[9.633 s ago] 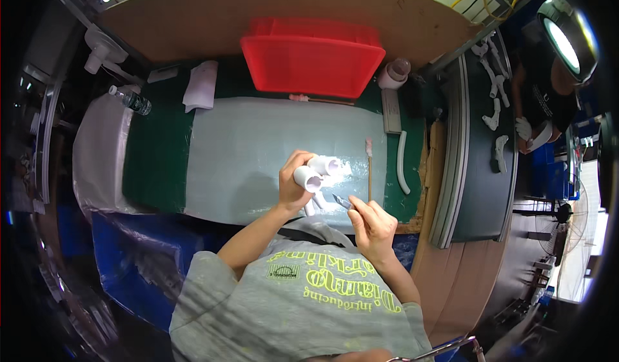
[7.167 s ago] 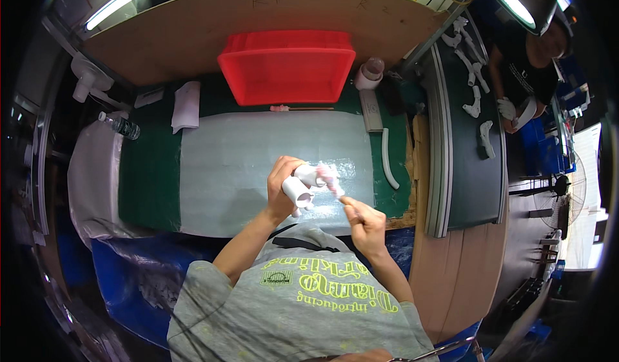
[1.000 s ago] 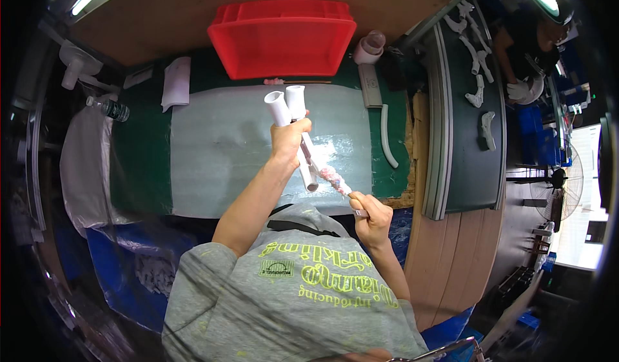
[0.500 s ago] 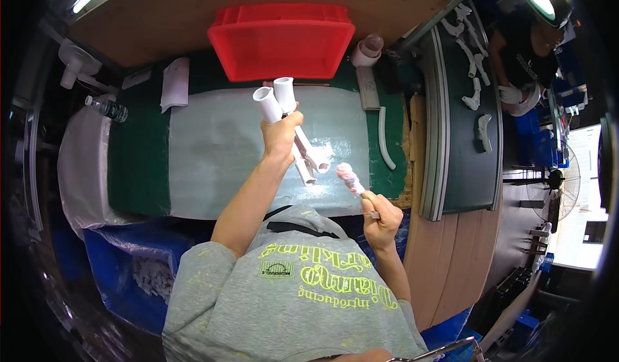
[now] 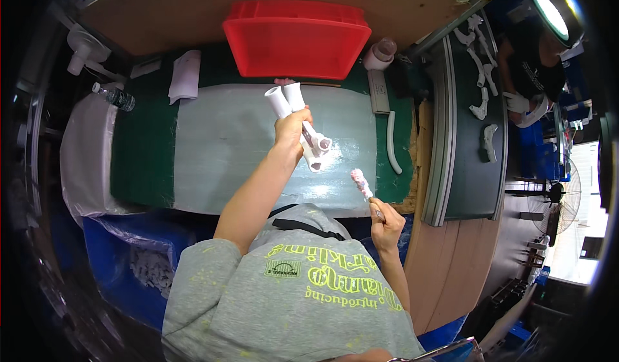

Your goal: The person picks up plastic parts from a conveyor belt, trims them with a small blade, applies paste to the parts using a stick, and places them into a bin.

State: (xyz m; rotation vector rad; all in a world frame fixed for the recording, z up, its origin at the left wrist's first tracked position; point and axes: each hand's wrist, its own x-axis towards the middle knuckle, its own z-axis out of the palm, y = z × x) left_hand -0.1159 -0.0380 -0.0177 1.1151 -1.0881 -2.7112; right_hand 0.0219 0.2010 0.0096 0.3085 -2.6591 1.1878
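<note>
My left hand [image 5: 292, 128] is wrapped round a pair of white tubular fittings [image 5: 278, 101] over the work table. Two wide open ends stick out above my fist. Narrower ends with dark openings show below it, pointing toward me. To the right and nearer my body, my right hand [image 5: 387, 225] grips the thin handle of a swab [image 5: 360, 182]. Pinkish-white material is wrapped round its head, which stays apart from the fittings. Whether the fittings are joined is hidden by my fingers.
Behind the table's pale sheet [image 5: 219, 149] stands a red bin [image 5: 296, 49]. A curved white tube [image 5: 392, 144] lies right; a bottle [image 5: 115, 97] lies left. White parts rest on a dark conveyor [image 5: 461, 162] beside another person. A blue bin [image 5: 106, 259] holds white pieces.
The fittings have tilted in my left hand, so their near ends sit higher and their openings face me more. My right hand still holds the swab, slightly lower. The whole view has shifted slightly.
</note>
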